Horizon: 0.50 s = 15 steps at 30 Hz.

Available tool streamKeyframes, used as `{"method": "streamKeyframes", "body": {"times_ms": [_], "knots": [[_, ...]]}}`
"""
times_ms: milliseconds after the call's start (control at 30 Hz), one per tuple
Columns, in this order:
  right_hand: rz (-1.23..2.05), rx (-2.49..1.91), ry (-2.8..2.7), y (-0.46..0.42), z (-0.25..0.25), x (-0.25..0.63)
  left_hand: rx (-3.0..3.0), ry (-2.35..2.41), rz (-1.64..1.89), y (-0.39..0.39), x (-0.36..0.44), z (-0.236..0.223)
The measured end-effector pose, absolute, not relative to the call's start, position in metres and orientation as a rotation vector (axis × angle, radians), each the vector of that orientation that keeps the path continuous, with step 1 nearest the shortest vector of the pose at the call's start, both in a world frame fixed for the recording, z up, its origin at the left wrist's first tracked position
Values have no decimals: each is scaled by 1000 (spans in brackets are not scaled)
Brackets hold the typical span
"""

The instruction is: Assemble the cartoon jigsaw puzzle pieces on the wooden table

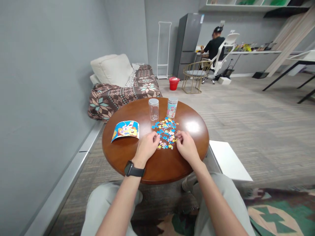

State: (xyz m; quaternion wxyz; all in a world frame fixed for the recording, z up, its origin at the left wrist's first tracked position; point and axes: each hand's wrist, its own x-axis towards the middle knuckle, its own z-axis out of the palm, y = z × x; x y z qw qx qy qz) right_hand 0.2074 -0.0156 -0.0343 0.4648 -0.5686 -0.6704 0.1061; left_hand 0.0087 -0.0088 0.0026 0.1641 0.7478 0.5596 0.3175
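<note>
Loose jigsaw puzzle pieces [165, 131] in blue, yellow, pink and white lie in a patch on a round brown wooden table [157, 167]. At the patch's left edge is my left hand [148, 145], its fingers curled in and the thumb close to the index finger. My right hand [186, 146] is bent at the right edge, fingertips down among the pieces. Whether either hand pinches a piece is too small to make out. A curved cartoon picture sheet [126, 128] lies left of the pieces. Behind them stand a clear lidded jar [154, 112] and a jar with a printed label [172, 108].
A bed or sofa with a patterned cover [123, 98] stands beyond the table at left. A white panel-like surface [230, 159] is at the table's right. Farther back are a red bucket [173, 84], a gold-framed chair [195, 73], a fridge [188, 42] and a seated person [216, 46].
</note>
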Motion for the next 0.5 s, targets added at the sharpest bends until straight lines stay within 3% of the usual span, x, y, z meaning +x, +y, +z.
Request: {"method": "streamKeyframes", "body": {"times_ms": [167, 333, 400, 500], "knots": [[258, -1351, -1743, -21, -32, 207, 2607, 1534, 691, -13, 15, 12], [228, -1301, -1860, -25, -31, 204, 3322, 748, 401, -21, 13, 21], [228, -1261, -1879, -25, -30, 204, 3449, 513, 402, -21, 11, 20], [228, -1173, -1895, -27, -26, 204, 3556, 555, 542, -18, 9, 14]]}}
